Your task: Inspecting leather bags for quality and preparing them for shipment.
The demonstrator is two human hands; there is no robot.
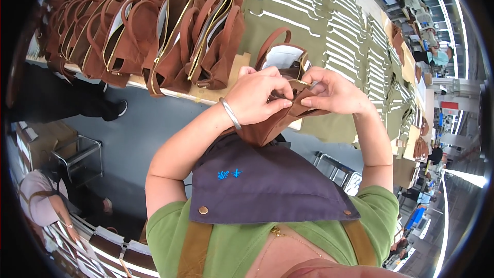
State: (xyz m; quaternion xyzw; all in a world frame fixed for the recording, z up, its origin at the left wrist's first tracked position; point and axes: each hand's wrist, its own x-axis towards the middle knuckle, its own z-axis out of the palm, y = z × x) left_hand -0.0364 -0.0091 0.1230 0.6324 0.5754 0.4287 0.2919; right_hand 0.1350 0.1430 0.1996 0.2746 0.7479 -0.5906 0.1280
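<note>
Close in front of my apron, a brown handbag (263, 126) rests partly over the table edge, tilted, its top open. White paper stuffing (282, 56) and a raised handle (274, 37) show at its far side. My left hand (260, 95) pinches the bag's top edge near the end of the gold zipper. Facing it, my right hand (332, 91) grips the same edge, thumb and fingers pressed together. The fingertips of both hands almost meet at the zipper end. What lies under the fingers is hidden.
Several brown handbags (170, 36) with gold zippers stand in rows at the far left of the table. Olive pieces with white strips (314, 15) cover its right side. A metal step stool (77, 157) and another person's dark-clothed leg (67, 92) are at the left.
</note>
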